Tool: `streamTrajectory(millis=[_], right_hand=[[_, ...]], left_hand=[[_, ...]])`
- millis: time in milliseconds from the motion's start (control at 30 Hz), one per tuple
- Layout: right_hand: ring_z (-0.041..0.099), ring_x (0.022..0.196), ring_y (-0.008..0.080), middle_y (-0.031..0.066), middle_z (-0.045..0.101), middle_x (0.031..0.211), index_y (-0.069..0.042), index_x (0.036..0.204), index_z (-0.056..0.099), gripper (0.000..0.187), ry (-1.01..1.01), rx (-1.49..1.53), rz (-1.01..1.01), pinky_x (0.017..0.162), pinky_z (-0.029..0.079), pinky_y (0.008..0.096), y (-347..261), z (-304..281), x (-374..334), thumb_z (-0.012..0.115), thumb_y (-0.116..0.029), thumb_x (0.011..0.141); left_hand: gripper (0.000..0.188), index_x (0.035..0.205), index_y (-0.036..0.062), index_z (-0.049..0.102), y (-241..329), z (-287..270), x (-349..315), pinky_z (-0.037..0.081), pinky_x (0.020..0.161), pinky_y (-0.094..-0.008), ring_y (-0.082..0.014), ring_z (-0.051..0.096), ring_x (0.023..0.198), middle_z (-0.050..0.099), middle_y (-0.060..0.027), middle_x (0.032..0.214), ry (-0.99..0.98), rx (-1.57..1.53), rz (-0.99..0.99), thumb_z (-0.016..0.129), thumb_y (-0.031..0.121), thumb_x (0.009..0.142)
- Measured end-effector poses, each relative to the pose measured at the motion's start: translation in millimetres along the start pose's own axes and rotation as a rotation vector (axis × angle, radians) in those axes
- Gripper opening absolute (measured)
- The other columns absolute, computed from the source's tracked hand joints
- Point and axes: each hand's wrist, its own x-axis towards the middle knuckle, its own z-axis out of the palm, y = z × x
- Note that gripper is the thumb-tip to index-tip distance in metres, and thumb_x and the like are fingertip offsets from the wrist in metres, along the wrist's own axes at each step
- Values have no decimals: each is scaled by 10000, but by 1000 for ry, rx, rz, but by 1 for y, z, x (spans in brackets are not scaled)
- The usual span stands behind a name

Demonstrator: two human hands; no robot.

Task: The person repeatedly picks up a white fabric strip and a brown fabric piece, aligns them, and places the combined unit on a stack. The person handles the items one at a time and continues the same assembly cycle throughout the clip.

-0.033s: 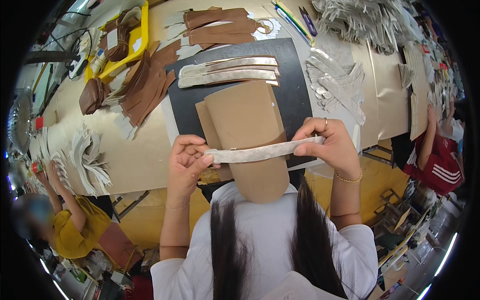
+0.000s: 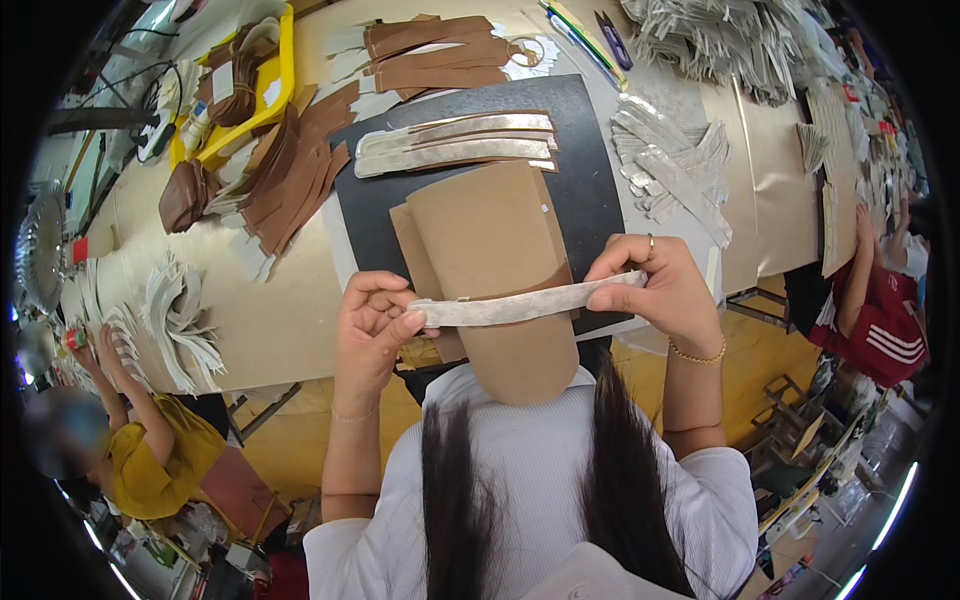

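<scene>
Hands gripped one pale strip [image 2: 520, 303] above the table edge; the left hand [image 2: 372, 330] pinched its left end, the right hand [image 2: 655, 290] its right end; behind it lay a tan card [image 2: 490, 260] on a black mat [image 2: 590, 190]; farther off, silver strips [image 2: 455, 143] and brown strips [image 2: 440, 52].
</scene>
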Motion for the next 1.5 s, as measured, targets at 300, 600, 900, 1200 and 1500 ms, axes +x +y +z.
streamTrajectory(millis=[300, 600, 900, 1200, 1500], right_hand=[[534, 689, 43, -16, 616, 722, -34, 752, 650, 126, -29, 25, -4, 630, 413, 194, 25, -1, 16, 759, -96, 740], [538, 669, 46, -10, 612, 747, -28, 823, 617, 251, -56, 249, -12, 585, 439, 202, 47, 7, 23, 785, -202, 756], [538, 652, 35, -16, 586, 755, -39, 896, 587, 168, -31, 574, 139, 596, 457, 181, 73, 17, 18, 699, -149, 837], [561, 686, 55, 5, 608, 793, -11, 933, 608, 151, 30, 531, 120, 648, 479, 197, 75, 12, 13, 657, -138, 867], [521, 680, 116, 44, 569, 725, -1, 771, 592, 87, 398, -38, -169, 655, 440, 244, 80, 35, 6, 663, -38, 805]], left_hand=[[295, 1059, 43, 459, -13, 3, 12, 517, 716, -299, -186, 636, 744, 656, -121, 873, 0, -45, -53, 630, -32, 830], [306, 1070, 53, 452, -15, 1, 14, 496, 747, -278, -163, 623, 796, 659, -102, 914, 14, -72, -95, 633, -24, 836], [295, 1064, 55, 463, -13, 7, 11, 471, 834, -268, -146, 618, 904, 652, -91, 941, 34, -92, -101, 629, -35, 837], [303, 1065, 60, 461, -14, 13, 13, 488, 827, -289, -158, 620, 907, 648, -94, 945, 24, -109, -98, 636, -25, 833], [242, 1047, 52, 477, -10, 7, 13, 520, 714, -286, -153, 623, 779, 618, -63, 875, -9, -120, -124, 617, 5, 857]])
